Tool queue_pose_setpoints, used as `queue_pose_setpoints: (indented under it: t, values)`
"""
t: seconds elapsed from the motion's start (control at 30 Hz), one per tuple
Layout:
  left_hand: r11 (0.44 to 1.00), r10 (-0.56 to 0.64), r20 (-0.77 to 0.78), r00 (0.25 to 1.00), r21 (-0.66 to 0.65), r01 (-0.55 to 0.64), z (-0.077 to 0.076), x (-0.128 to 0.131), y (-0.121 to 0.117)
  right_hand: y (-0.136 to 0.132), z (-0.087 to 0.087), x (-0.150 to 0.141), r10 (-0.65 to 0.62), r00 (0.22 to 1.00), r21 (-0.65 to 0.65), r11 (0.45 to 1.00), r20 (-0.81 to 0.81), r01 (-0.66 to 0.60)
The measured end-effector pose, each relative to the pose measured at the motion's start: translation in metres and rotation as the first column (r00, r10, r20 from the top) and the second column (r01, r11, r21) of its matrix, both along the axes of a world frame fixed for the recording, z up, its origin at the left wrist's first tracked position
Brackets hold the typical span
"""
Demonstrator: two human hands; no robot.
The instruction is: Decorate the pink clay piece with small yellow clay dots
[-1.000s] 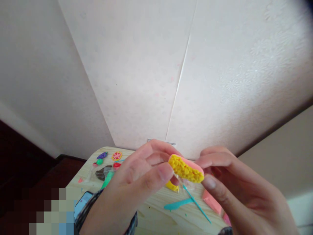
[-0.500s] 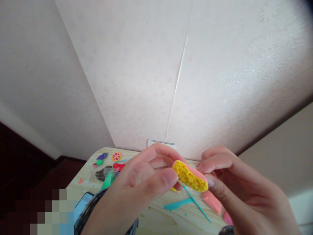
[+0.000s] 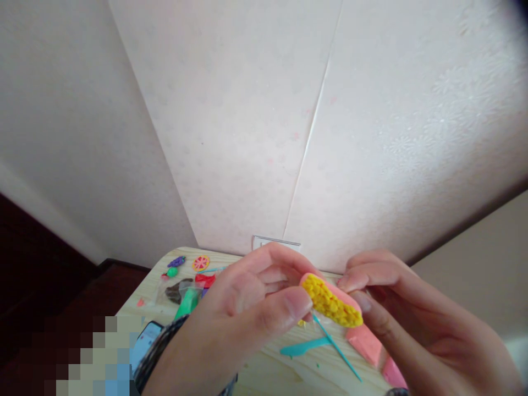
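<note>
Above the table I hold up a small clay piece (image 3: pixel 332 302), its face covered in bumpy yellow bits and its upper edge a smooth pink layer. My left hand (image 3: pixel 268 297) grips its left end, thumb in front and fingers curled behind. At the upper right side, my right hand (image 3: pixel 408 313) pinches the pink edge between thumb and fingertips. Below the piece a teal clay knife (image 3: pixel 303 347) lies on the table, crossed by a thin teal stick (image 3: pixel 340 353).
On the wooden table (image 3: pixel 264 374) lie a purple grape-like figure (image 3: pixel 177 261), a round red-and-yellow slice (image 3: pixel 201 263), bags of brown (image 3: pixel 178 291) and green clay (image 3: pixel 187 303), pink blocks (image 3: pixel 364 344) and a phone (image 3: pixel 147 341). A wall (image 3: pixel 239 137) rises behind.
The view has shifted slightly, so everything sits a little further right. Both hands keep hold of the clay piece, whose yellow face is turned slightly differently.
</note>
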State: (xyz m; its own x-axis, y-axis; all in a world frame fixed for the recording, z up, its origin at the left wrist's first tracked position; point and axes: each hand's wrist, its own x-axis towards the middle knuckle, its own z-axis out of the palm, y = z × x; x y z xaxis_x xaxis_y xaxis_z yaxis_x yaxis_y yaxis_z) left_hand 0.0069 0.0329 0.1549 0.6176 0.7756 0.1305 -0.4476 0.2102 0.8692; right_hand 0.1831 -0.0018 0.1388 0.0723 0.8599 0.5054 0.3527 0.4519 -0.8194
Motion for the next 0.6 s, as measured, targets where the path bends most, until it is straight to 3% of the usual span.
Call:
queue_pose_setpoints:
  t: [0.3, 0.6]
  values:
    - [1.0, 0.028, -0.059, 0.998, -0.01, -0.029, 0.0046, 0.0009, -0.0015, -0.002, 0.0015, -0.0004, -0.008, 0.999, -0.004, 1.0, -0.046, 0.008]
    - [1.0, 0.003, -0.008, 1.0, -0.021, -0.003, 0.0032, 0.0004, -0.0001, -0.0013, 0.0025, -0.0005, -0.016, 0.998, -0.011, 1.0, -0.056, 0.015]
